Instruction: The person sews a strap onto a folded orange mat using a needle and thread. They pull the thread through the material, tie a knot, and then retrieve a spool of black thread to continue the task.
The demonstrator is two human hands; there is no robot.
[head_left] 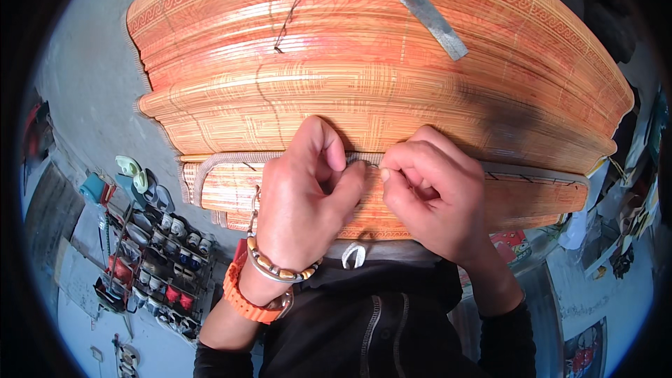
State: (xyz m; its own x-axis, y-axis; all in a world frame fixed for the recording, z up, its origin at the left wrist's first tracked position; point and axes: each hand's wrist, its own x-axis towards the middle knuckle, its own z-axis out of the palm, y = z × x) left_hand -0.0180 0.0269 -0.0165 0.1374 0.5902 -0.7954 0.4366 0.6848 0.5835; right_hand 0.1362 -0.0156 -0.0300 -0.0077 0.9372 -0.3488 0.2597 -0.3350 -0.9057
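Note:
An orange woven bamboo mat (pixel 336 91) lies in folds across my lap, its near edge bordered by a grey fabric binding (pixel 535 170) with slanted dark stitches. My left hand (pixel 304 199) is closed with its thumb and fingers on that binding near the middle. Just to the right, my right hand (pixel 441 192) pinches thumb to forefinger against the same edge. Whatever lies between its fingertips is too small to make out. Farther up the mat rest a flat grey metal strip (pixel 434 22) and a thin dark thread-like piece (pixel 288 22).
A rack (pixel 168 266) with several pairs of shoes stands on the floor at the left, green slippers (pixel 133 171) beside it. Bags and mixed items (pixel 623 224) crowd the right side. A white cord loop (pixel 354 255) hangs at my waist.

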